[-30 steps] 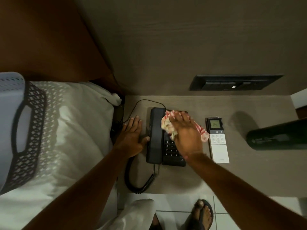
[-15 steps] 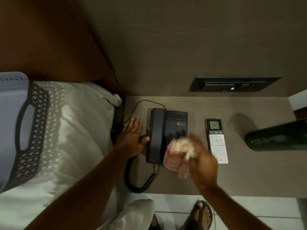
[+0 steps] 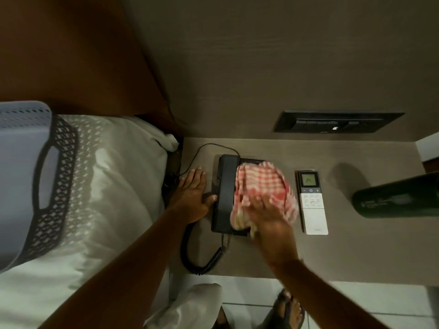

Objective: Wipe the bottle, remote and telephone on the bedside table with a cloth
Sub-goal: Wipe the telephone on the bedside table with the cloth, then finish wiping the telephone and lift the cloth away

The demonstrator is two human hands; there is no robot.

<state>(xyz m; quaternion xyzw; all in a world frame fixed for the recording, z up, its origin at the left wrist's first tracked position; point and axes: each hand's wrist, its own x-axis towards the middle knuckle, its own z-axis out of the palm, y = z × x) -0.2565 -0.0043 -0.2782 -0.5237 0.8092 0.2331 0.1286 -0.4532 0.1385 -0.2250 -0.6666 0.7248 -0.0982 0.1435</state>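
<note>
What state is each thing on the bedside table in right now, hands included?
telephone: handset on cradle, keypad covered by cloth
cloth: spread over the telephone, pressed by right hand
right hand: flat on cloth, blurred
left hand: flat on table, thumb against telephone
remote: lying flat, display lit
bottle: dark, untouched

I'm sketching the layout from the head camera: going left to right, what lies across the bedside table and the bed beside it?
Grey perforated plastic basket on the bed → white pillow → left hand flat on the table → black telephone handset → red-and-white checked cloth under the right hand → white remote with lit display → dark green bottle.
</note>
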